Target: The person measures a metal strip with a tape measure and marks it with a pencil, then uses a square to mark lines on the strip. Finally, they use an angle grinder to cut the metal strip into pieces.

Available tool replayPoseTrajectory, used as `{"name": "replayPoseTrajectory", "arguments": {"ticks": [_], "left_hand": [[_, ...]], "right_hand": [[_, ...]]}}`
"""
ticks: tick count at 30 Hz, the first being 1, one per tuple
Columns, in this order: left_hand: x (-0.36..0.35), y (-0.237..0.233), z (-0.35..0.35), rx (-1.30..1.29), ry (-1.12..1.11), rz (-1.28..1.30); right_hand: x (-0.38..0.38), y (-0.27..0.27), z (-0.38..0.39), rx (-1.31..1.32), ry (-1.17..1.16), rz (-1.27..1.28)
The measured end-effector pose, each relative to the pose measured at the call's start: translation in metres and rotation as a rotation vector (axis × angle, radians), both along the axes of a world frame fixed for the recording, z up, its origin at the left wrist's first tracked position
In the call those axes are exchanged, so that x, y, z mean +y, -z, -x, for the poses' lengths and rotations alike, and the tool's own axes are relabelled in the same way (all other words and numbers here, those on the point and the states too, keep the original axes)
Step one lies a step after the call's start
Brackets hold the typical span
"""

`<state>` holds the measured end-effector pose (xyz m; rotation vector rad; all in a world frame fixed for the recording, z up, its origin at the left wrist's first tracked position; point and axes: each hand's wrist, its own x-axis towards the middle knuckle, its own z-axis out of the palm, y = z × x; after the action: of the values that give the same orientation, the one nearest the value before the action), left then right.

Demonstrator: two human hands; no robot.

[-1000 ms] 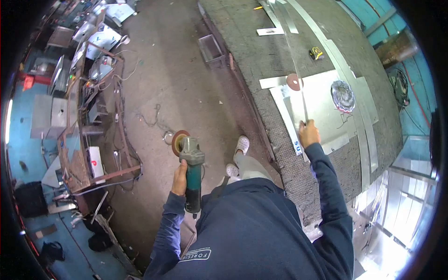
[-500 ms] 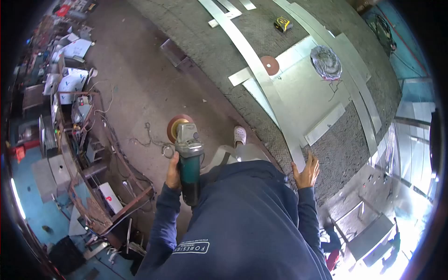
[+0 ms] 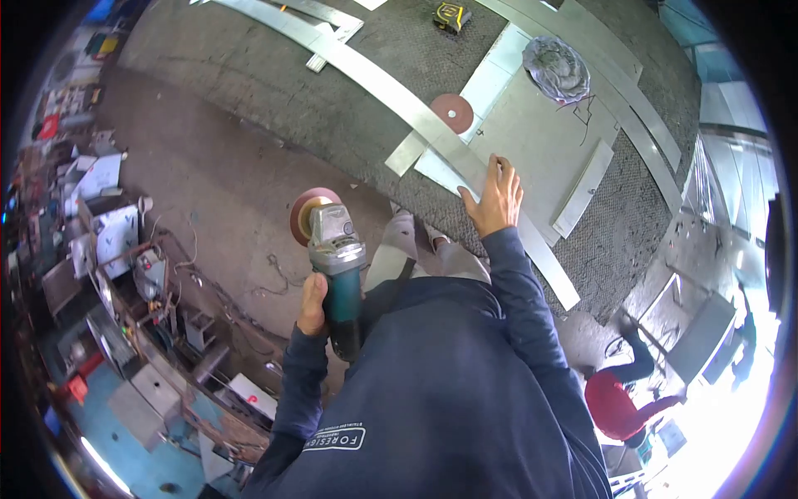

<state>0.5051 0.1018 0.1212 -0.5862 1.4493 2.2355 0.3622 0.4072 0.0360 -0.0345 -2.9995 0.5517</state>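
- The left hand is closed round the green body of an angle grinder. It holds the tool over the floor, beside the table, with the disc end pointing away from the person.
- The right hand lies flat, fingers spread, on a long sheet-metal strip. The strip runs diagonally across the carpeted table top, and its near end passes the table edge.
- The strip looks thin, light and springy, so it will probably sag and whip if lifted by one end.
- Its cut edges are probably sharp. Press or grip it on the flat faces, near mid-length.
- The grinder is rigid and probably nose-heavy. Grip it on the body, clear of the disc.
- A loose abrasive disc lies just beside the strip, and a tape measure lies farther off.
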Motion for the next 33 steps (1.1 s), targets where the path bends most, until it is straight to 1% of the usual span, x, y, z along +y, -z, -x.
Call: {"name": "replayPoseTrajectory", "arguments": {"ticks": [2,3,5,7,9,10,11,12,14,16,18,20,21,22,23,24,26,27,29,30,32,33], "left_hand": [[-0.014,-0.001,0.022,-0.024,0.034,0.105],[-0.022,0.001,0.034,-0.028,0.048,0.1],[-0.036,0.004,0.051,-0.093,0.023,0.041],[-0.048,0.002,0.073,-0.069,0.093,0.041],[-0.056,0.0,0.096,-0.038,0.164,0.042],[-0.058,-0.001,0.105,-0.01,0.231,0.1],[-0.059,-0.002,0.115,0.023,0.298,0.157],[-0.059,-0.003,0.124,0.018,0.318,0.158],[-0.055,-0.005,0.137,-0.001,0.371,0.232],[-0.059,0.002,0.146,-0.035,0.438,0.208],[-0.057,0.007,0.155,-0.059,0.493,0.19],[-0.052,0.002,0.159,-0.026,0.517,0.209],[-0.052,0.006,0.156,-0.03,0.522,0.216],[-0.05,0.012,0.152,-0.143,0.398,0.091],[-0.049,0.015,0.15,-0.252,0.269,-0.031],[-0.049,0.016,0.149,-0.254,0.27,-0.019],[-0.042,0.013,0.153,-0.282,0.335,0.102],[-0.039,0.009,0.155,-0.285,0.338,0.11],[-0.029,0.002,0.16,-0.329,0.26,0.005],[-0.024,0.0,0.162,-0.329,0.264,0.0],[-0.021,-0.004,0.17,-0.27,0.289,0.083],[-0.022,-0.005,0.174,-0.282,0.267,0.071]], "right_hand": [[-0.002,-0.004,-0.003,0.026,0.058,0.126],[-0.001,-0.01,-0.009,0.033,0.037,0.113],[0.008,0.007,-0.035,-0.038,-0.045,0.245],[0.006,0.01,-0.059,-0.091,-0.098,0.26],[-0.005,0.006,-0.074,-0.145,-0.048,0.259],[-0.013,0.0,-0.073,-0.194,-0.015,0.257],[-0.019,-0.002,-0.067,-0.138,0.017,0.236],[-0.025,-0.002,-0.06,-0.141,0.037,0.239],[-0.034,-0.009,-0.036,0.035,0.063,0.193],[-0.042,-0.009,-0.024,0.057,0.095,0.218],[-0.048,-0.006,-0.021,-0.037,0.02,0.399],[-0.052,-0.007,-0.025,0.004,0.003,0.405],[-0.054,-0.005,-0.031,-0.059,-0.019,0.429],[-0.056,-0.004,-0.036,-0.122,-0.044,0.456],[-0.055,-0.004,-0.039,-0.128,-0.047,0.468],[-0.055,-0.002,-0.044,-0.128,-0.046,0.481],[-0.053,0.003,-0.051,-0.121,-0.019,0.525],[-0.051,0.006,-0.054,-0.122,-0.016,0.533],[-0.042,0.007,-0.056,-0.149,-0.005,0.554],[-0.037,0.007,-0.056,-0.148,-0.001,0.548],[-0.029,0.005,-0.053,-0.127,0.021,0.592],[-0.023,0.002,-0.052,-0.13,0.018,0.6]]}}
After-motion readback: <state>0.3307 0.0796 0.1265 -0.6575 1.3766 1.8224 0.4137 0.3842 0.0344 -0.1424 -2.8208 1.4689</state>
